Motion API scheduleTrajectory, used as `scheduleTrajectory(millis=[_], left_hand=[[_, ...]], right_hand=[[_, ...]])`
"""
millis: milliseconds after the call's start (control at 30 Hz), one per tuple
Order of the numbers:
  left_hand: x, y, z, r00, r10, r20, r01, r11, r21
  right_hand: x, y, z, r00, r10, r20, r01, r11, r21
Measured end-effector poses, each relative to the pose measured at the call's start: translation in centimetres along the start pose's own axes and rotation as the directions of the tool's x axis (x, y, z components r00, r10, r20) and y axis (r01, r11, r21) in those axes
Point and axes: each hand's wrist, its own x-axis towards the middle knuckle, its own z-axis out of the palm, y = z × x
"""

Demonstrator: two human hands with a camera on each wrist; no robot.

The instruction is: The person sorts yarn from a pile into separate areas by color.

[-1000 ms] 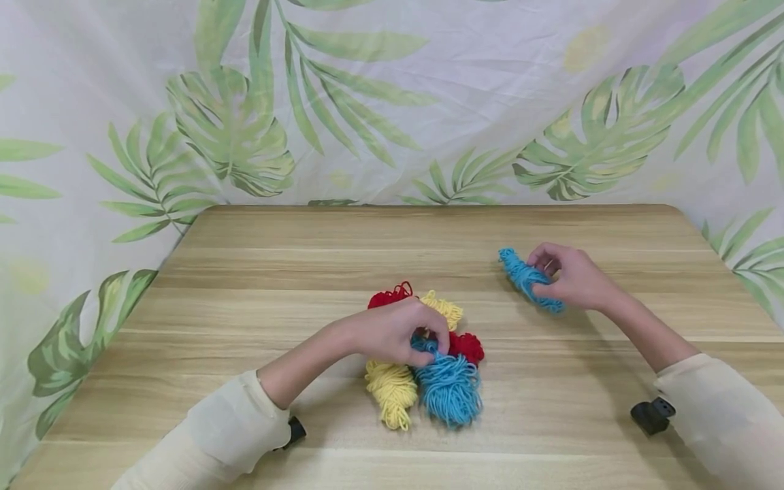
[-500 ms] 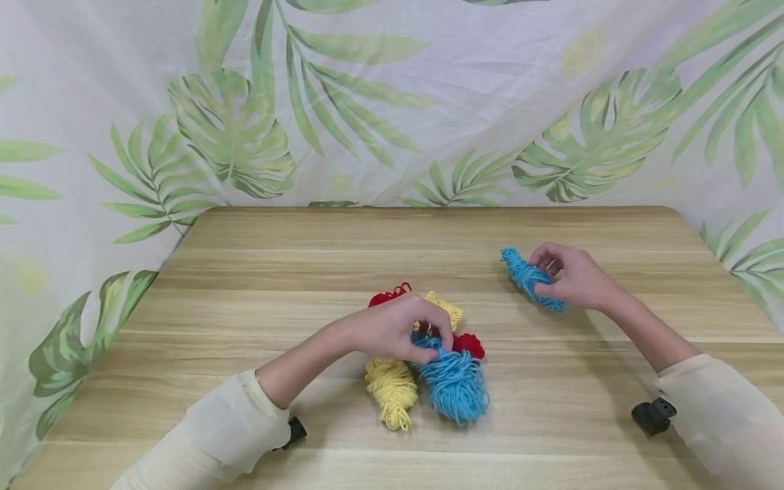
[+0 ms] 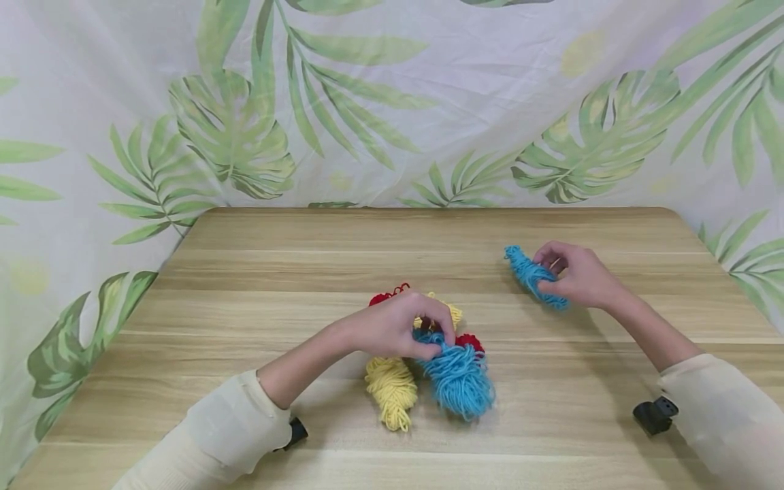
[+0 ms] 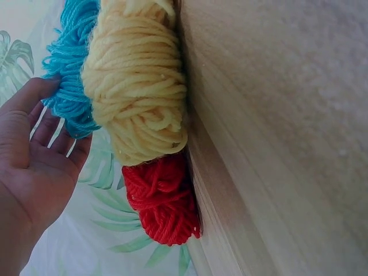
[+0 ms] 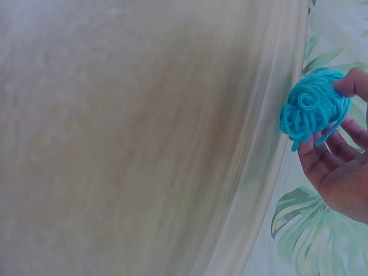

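My left hand (image 3: pixel 404 327) pinches the upper end of a blue yarn skein (image 3: pixel 462 381), which tilts down to the right above the group in the middle of the table. Under and around that hand lie a yellow skein (image 3: pixel 392 393) in front, another yellow one (image 3: pixel 453 316) behind, a red skein (image 3: pixel 470 343) at the right and a second red one (image 3: pixel 384 297) at the back, partly covered by the hand. Farther right, my right hand (image 3: pixel 578 273) holds a smaller blue skein (image 3: pixel 531 275) between thumb and fingers; the right wrist view shows its coiled end (image 5: pixel 313 103).
The wooden table (image 3: pixel 275 258) carries the yarn, with its far edge against a leaf-printed cloth (image 3: pixel 367 102). A black device (image 3: pixel 655 415) sits at the right sleeve, and another (image 3: pixel 297 432) shows under the left sleeve.
The blue skein in my left hand has swung to the right and risen slightly, covering more of the red one. My right hand has shifted a little right with its blue skein.
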Motion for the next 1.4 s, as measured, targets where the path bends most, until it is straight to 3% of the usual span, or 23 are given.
scheduleTrajectory(millis=[533,1067,1400], left_hand=[[0.7,-0.2,0.4,0.994,0.054,-0.096,-0.054,0.999,-0.002],[1.1,-0.2,0.7,0.991,0.063,-0.122,-0.064,0.998,-0.008],[1.5,0.0,0.8,0.989,0.013,-0.147,-0.013,1.000,-0.002]], right_hand=[[0.0,0.9,-0.7,0.999,0.032,-0.038,-0.033,0.999,-0.028],[-0.3,2.7,-1.7,0.994,0.087,-0.067,-0.090,0.995,-0.046],[-0.7,3.6,-2.5,0.990,0.112,-0.084,-0.116,0.992,-0.053]])
